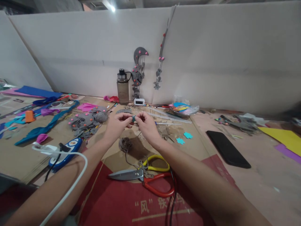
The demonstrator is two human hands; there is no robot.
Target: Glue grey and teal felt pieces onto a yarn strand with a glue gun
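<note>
My left hand (121, 123) and my right hand (146, 123) meet above the middle of the cardboard, their fingertips pinched close together. Between them shows a small teal piece (133, 118), mostly hidden by the fingers, so its shape is unclear. Two turquoise flower cutouts (180, 141) lie to the right of my right hand. Below the hands rests a ball of grey yarn (125, 144), its strand running to a pair of scissors (138, 174) with one yellow and one red handle.
A bottle (123, 89) and a small digital clock (139, 102) stand by the white partition (82, 47), where grey felt hangings (138, 69) hang. Left are grey felt pieces (83, 121) and a blue power strip (68, 153). A black phone (228, 149) lies right. A white cable (86, 163) crosses my left forearm.
</note>
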